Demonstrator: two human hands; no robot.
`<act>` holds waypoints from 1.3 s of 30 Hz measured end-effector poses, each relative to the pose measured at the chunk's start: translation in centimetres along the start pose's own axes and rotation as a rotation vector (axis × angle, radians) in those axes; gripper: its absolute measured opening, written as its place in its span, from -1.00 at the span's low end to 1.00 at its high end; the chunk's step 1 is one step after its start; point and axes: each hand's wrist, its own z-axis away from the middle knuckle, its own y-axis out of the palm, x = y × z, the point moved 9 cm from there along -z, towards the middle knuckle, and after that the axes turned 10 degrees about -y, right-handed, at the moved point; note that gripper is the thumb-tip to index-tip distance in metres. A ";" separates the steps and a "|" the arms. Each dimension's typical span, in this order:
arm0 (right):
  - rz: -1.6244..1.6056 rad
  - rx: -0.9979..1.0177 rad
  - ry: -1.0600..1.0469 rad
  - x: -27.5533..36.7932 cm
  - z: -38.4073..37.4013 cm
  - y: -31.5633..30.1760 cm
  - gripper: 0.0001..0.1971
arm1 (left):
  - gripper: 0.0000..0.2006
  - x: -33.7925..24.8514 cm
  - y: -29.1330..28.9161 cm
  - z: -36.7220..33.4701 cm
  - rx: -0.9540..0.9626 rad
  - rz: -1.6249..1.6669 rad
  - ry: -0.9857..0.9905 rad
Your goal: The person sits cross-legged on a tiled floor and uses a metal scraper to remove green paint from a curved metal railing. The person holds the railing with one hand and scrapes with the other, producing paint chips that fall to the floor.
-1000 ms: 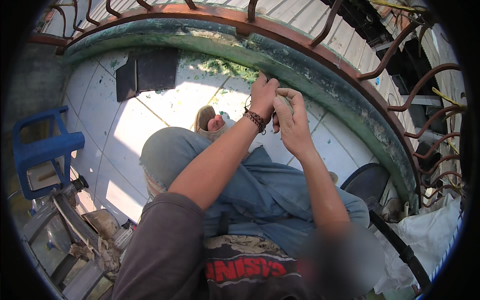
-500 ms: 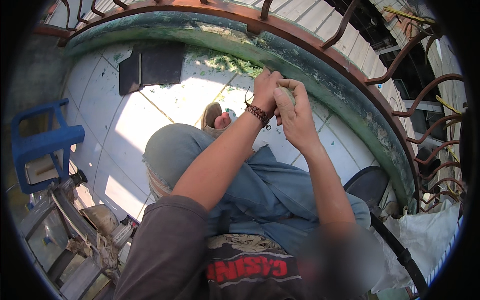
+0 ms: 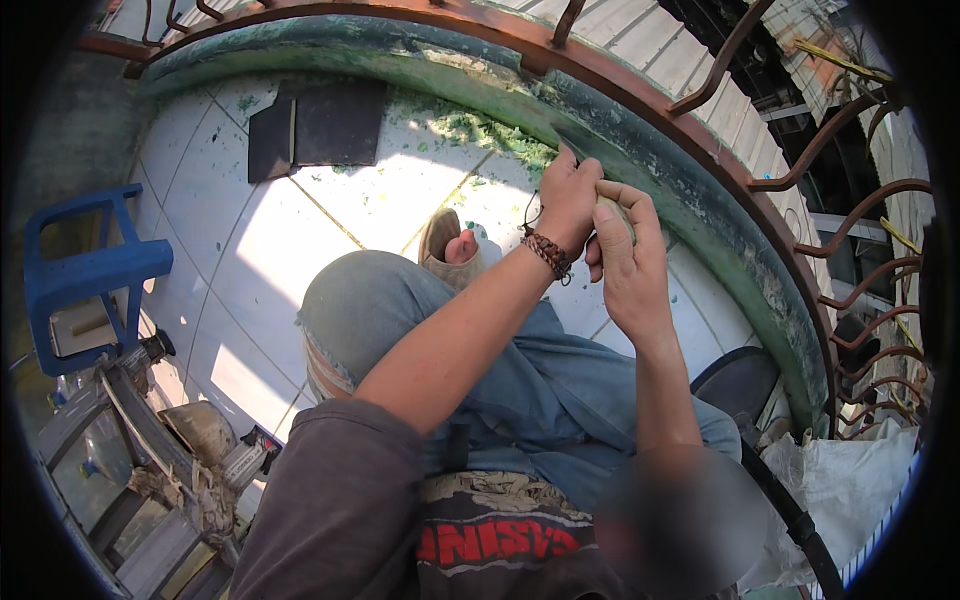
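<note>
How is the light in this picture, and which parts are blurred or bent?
Head view: strong sun whitens the middle of the tiled floor, hard-edged shadow at left; head view: the left hand and right hand look fairly sharp; head view: fisheye bends the red-brown railing and green wall; head view: a round grey blur sits lower right.

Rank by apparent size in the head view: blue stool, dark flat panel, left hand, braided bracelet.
Largest to smallest, as they look:
1. Blue stool
2. Dark flat panel
3. Left hand
4. Braided bracelet
</note>
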 end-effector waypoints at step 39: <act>0.159 -0.006 0.022 -1.8 0.0 -0.2 -0.64 | -0.86 0.5 -0.7 -0.6 -0.057 -0.192 -0.066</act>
